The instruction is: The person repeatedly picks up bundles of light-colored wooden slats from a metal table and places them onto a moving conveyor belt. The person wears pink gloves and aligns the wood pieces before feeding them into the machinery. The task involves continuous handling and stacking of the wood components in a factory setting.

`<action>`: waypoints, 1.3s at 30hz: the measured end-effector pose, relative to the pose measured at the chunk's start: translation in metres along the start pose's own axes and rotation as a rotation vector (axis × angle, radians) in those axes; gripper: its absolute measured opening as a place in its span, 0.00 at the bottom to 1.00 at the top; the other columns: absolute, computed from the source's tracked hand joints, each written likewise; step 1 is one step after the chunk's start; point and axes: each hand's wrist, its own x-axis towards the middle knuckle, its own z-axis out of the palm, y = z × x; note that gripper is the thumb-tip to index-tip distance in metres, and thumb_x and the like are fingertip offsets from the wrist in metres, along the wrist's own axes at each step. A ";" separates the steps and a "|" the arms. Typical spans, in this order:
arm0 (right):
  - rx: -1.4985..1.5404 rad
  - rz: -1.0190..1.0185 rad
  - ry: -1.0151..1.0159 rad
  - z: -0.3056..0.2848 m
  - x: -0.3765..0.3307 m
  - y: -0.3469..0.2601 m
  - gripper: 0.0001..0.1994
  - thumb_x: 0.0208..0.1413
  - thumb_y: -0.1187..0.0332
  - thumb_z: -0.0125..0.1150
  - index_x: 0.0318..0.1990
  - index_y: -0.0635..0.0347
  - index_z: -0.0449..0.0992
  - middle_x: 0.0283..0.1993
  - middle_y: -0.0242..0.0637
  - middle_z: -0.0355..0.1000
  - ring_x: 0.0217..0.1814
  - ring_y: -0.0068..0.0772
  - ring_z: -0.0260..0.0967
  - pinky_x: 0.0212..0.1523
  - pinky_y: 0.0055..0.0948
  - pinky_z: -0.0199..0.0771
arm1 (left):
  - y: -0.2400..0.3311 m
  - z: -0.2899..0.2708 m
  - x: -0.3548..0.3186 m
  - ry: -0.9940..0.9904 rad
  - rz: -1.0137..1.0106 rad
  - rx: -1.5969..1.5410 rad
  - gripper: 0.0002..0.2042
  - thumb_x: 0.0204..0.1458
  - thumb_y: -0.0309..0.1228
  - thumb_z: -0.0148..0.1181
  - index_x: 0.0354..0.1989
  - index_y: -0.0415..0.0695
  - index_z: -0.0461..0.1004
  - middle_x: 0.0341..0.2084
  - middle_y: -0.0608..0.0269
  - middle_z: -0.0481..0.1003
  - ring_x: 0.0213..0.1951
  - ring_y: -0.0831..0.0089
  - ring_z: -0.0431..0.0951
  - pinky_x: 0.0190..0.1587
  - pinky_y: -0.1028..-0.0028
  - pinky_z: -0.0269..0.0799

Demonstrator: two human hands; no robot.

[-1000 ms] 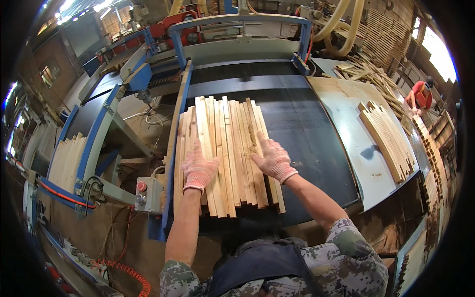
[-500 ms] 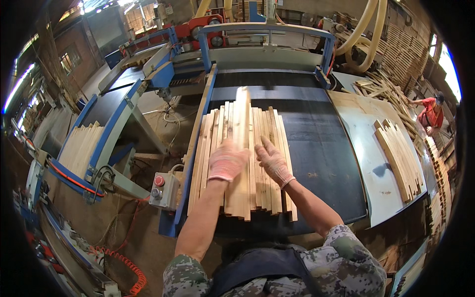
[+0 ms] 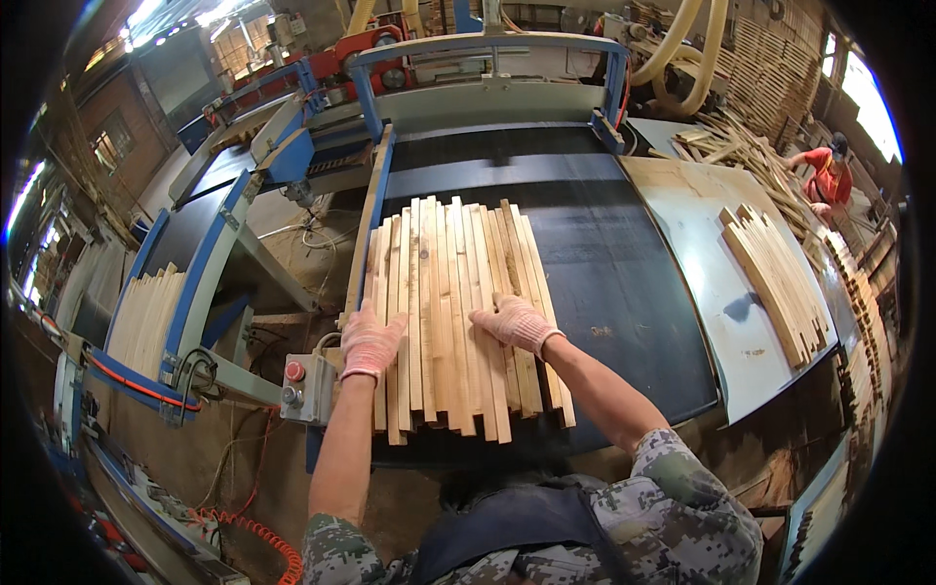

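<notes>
Several long pale wooden slats (image 3: 450,292) lie side by side on a black conveyor belt (image 3: 604,263), their far ends uneven. My left hand (image 3: 370,339), in a pink work glove, presses flat on the left edge of the row, fingers spread. My right hand (image 3: 512,320), also gloved, rests flat on the slats toward the right side. Neither hand grips a slat. The near ends of the slats overhang the front edge of the belt.
A blue machine frame (image 3: 487,49) spans the far end of the belt. A second pile of slats (image 3: 775,278) lies on a grey side table at right. A switch box with a red button (image 3: 292,372) sits at left. A person in red (image 3: 824,175) works far right.
The slats are spread into a flatter, more even row than before. My hands have moved apart, the left to the row's left edge, the right toward its right side.
</notes>
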 end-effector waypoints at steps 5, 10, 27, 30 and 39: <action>-0.102 -0.029 0.036 0.002 -0.006 0.006 0.44 0.61 0.35 0.61 0.61 0.77 0.77 0.56 0.65 0.79 0.60 0.56 0.80 0.59 0.47 0.81 | -0.026 0.018 0.026 -0.135 -0.005 -0.108 0.46 0.61 0.66 0.58 0.71 0.31 0.69 0.66 0.33 0.74 0.69 0.45 0.73 0.72 0.56 0.66; -0.066 0.054 0.203 0.030 -0.009 -0.001 0.41 0.57 0.34 0.66 0.53 0.74 0.82 0.45 0.60 0.84 0.49 0.56 0.85 0.52 0.47 0.84 | -0.026 0.039 0.036 -0.127 0.029 -0.194 0.39 0.60 0.62 0.64 0.58 0.31 0.79 0.55 0.36 0.81 0.59 0.45 0.81 0.63 0.56 0.73; 0.207 -0.130 0.422 -0.159 -0.115 0.170 0.26 0.59 0.48 0.69 0.58 0.55 0.84 0.50 0.44 0.87 0.54 0.40 0.86 0.58 0.38 0.82 | 0.240 0.062 -0.099 -0.269 0.188 -0.356 0.28 0.60 0.54 0.70 0.56 0.41 0.81 0.47 0.50 0.86 0.50 0.57 0.85 0.60 0.55 0.79; 0.234 -0.073 0.452 -0.189 -0.120 0.247 0.26 0.59 0.48 0.69 0.59 0.56 0.84 0.50 0.43 0.87 0.52 0.39 0.86 0.57 0.38 0.82 | 0.294 0.114 -0.108 -0.374 0.247 -0.317 0.32 0.58 0.58 0.69 0.58 0.41 0.79 0.54 0.47 0.82 0.56 0.53 0.83 0.63 0.55 0.77; 0.130 0.067 0.336 -0.203 -0.105 0.339 0.24 0.61 0.50 0.68 0.57 0.56 0.84 0.52 0.45 0.86 0.55 0.46 0.84 0.59 0.40 0.81 | 0.333 0.195 -0.128 -0.409 0.218 -0.023 0.42 0.57 0.61 0.65 0.69 0.37 0.70 0.64 0.42 0.75 0.68 0.48 0.74 0.70 0.56 0.70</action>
